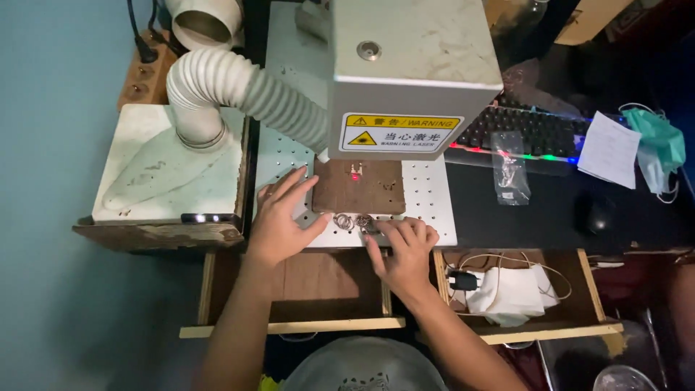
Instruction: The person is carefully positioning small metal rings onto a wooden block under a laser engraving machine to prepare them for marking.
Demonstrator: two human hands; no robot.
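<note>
Both our arms bare, reaching fwd from bottom of view, forearms angled inward. Left hand [279, 221] lies flat, palm down, fingers spread, thumb out to the right. Right hand [402, 250] palm down, fingers curled, tips pointing up-left.

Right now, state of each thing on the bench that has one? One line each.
left hand: flat, fingers spread, on the brown board's left edge
right hand: fingertips on the metal rings
brown board: flat under the laser head, red dot on it
metal rings: lying loose at the board's front edge
laser head: above the board
keyboard: backlit
left drawer: pulled open
right drawer: pulled open, white cloth inside
</note>
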